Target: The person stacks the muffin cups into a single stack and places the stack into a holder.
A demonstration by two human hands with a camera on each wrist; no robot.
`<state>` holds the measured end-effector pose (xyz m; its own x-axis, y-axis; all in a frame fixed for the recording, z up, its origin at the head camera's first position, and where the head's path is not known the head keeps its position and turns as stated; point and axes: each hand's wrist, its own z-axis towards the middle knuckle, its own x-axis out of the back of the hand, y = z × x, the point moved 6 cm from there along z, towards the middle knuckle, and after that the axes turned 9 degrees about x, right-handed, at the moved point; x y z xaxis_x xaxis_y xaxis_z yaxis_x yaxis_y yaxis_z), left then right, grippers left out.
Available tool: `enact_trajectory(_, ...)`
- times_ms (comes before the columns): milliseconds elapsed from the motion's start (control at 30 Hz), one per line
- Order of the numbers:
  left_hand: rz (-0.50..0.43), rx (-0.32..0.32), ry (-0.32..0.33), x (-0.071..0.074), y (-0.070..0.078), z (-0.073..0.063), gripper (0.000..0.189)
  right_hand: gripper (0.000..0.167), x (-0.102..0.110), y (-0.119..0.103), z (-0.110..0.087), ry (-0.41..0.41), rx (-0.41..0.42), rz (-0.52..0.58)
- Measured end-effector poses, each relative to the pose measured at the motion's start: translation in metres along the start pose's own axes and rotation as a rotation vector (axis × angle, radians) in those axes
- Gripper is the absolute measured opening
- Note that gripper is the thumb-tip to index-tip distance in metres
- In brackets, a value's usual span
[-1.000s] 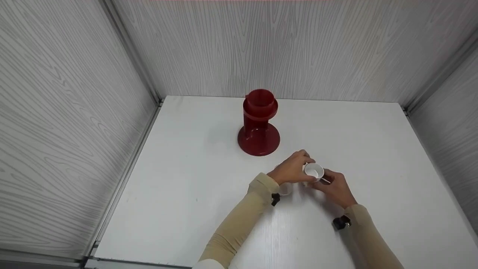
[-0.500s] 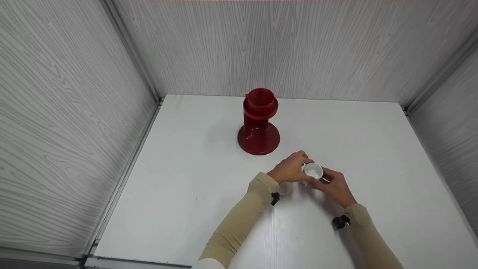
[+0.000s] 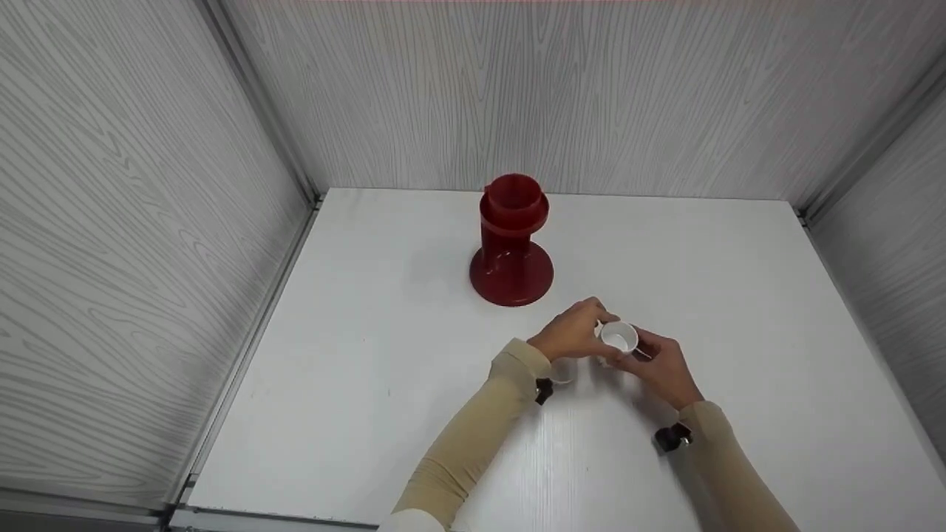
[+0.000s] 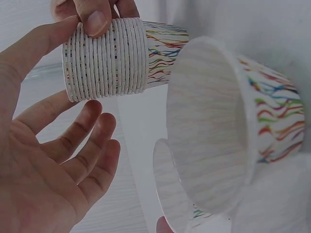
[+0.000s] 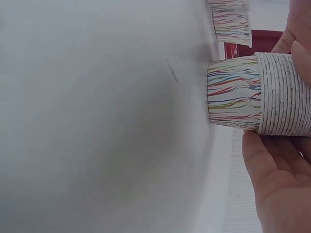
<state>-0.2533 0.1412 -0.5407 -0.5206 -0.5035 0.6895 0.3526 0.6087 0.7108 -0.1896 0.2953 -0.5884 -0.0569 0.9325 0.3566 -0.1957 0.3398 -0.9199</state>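
Note:
A stack of nested white paper cups [image 4: 114,58], printed with colourful wavy lines, stands with its mouth facing up between both hands. My left hand [image 3: 575,334] holds the stack's upper rim between thumb and index finger, while its other fingers curve below, apart from the cups. From the other side, my right hand [image 3: 665,371] grips the stack around its rims; in the right wrist view its fingers [image 5: 260,155] wrap one side. Beside the stack, a loose paper cup [image 4: 279,116] sits near the left wrist, with a second cup [image 4: 167,189] partly hidden behind it.
A red plastic holder [image 3: 511,270] with a round base and cup-shaped top stands farther back on the white table [image 3: 369,355]. Wood-grain panels [image 3: 443,96] enclose the back and both sides. In the head view, the left forearm partly covers the loose cups.
Both hands and the stack have shifted very slightly to the left. The hold on the stack looks the same, and the red holder stays put.

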Motion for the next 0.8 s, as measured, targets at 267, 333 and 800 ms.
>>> enact_trajectory(267, 0.019, 0.029, -0.007, 0.008, -0.004, -0.010, 0.096, 0.070, 0.001, 0.003, 0.000, 0.012, -0.019, 0.004)
enact_trajectory(333, -0.001, 0.043, 0.007, 0.017, -0.008, -0.016, 0.092, 0.070, 0.001, 0.002, 0.001, 0.009, -0.024, -0.005)
enact_trajectory(800, -0.258, -0.013, 0.147, 0.063, -0.070, -0.068, 0.059, 0.072, -0.003, 0.003, 0.003, 0.006, -0.035, 0.017)
